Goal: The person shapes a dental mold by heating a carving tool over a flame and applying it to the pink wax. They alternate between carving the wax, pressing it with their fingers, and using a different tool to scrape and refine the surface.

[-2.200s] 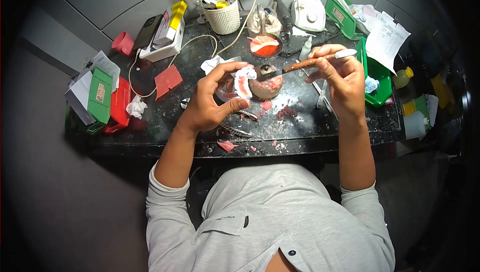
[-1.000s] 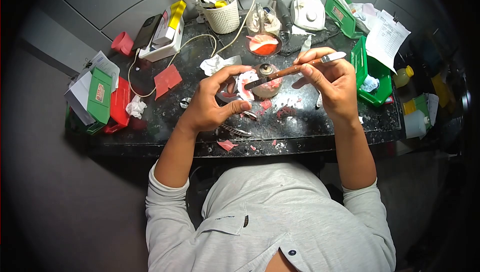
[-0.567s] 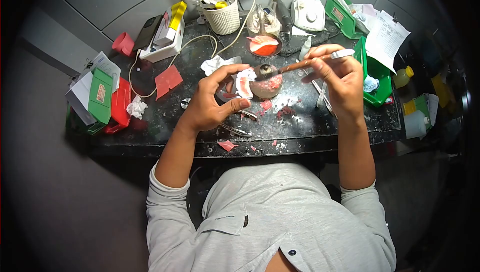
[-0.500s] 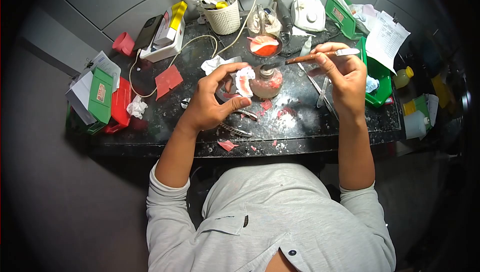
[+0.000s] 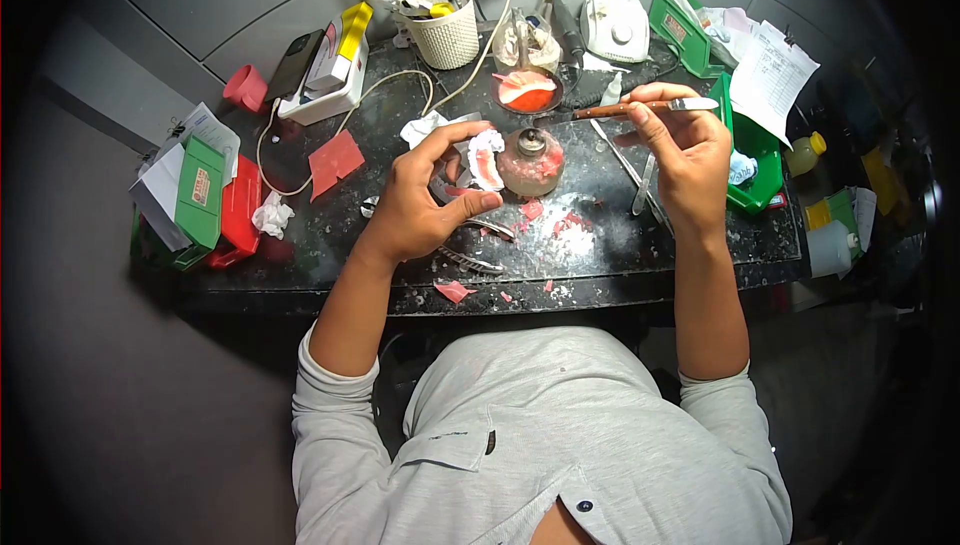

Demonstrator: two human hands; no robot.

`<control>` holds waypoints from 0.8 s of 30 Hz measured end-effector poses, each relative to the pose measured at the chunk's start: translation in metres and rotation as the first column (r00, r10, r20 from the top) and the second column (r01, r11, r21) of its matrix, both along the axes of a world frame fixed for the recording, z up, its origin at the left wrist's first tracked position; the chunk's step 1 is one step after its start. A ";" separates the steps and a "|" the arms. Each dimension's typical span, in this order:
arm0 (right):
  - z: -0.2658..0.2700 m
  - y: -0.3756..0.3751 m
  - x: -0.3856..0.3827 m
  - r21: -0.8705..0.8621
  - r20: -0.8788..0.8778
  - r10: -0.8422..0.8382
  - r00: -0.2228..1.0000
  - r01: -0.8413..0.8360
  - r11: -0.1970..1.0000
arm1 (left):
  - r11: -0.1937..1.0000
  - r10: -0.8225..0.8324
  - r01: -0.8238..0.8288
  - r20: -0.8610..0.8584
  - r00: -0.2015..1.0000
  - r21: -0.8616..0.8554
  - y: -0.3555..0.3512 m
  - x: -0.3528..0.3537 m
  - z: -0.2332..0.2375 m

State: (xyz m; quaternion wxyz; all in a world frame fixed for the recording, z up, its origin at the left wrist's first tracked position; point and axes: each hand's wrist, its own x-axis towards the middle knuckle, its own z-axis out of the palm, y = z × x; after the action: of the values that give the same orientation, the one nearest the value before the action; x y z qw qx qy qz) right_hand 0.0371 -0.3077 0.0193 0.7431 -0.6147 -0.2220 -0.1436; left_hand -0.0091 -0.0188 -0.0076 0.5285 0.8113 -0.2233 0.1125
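My left hand (image 5: 425,185) is closed around a white dental cast (image 5: 485,161) with pink wax along it, gripped between thumb and fingers. In my right hand (image 5: 690,150) is a wax knife (image 5: 640,110) with a brown handle, pinched by thumb and fingertips. Its dark blade points left, just above the metal top of a glass spirit lamp (image 5: 532,165). No flame can be made out. Pink wax scraps (image 5: 570,223) lie in front of the lamp. Behind it, a round dark dish (image 5: 503,105) holds red and pink wax.
A pink wax sheet (image 5: 335,163) and crumpled paper (image 5: 272,215) lie at left, near green and red bins (image 5: 203,185). Slim metal tools (image 5: 643,185) lie by my right wrist, beside a green bin (image 5: 765,195). A woven cup (image 5: 445,35) and a white control unit (image 5: 615,27) stand behind.
The wax knife has lifted slightly and levelled out, its blade now a little higher above the lamp. The cast in my left hand has shifted slightly left.
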 end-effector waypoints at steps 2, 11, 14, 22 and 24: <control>0.000 0.000 -0.001 0.001 -0.001 0.002 1.000 -0.002 1.000 | 1.000 0.010 -0.010 -0.015 1.000 0.021 -0.001 -0.002 0.004; 0.002 0.005 -0.011 0.011 0.072 0.305 0.950 -0.307 0.952 | 1.000 -0.019 0.019 0.001 1.000 -0.014 0.000 0.000 0.000; 0.001 0.008 -0.013 -0.004 0.071 0.346 0.936 -0.346 0.938 | 1.000 -0.015 0.016 0.012 1.000 -0.008 0.000 0.000 -0.001; 0.002 0.009 -0.014 -0.006 0.056 0.328 0.943 -0.329 0.944 | 1.000 -0.017 0.017 0.011 1.000 -0.001 -0.001 0.000 0.001; 0.002 0.009 -0.014 -0.008 0.060 0.336 0.940 -0.336 0.942 | 1.000 -0.019 0.019 0.008 1.000 -0.001 -0.001 0.000 0.001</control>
State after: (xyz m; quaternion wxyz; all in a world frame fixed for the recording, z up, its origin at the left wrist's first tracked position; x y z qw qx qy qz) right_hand 0.0233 -0.2988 0.0209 0.7504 -0.5622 -0.3459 -0.0334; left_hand -0.0093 -0.0197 -0.0069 0.5289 0.8085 -0.2330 0.1109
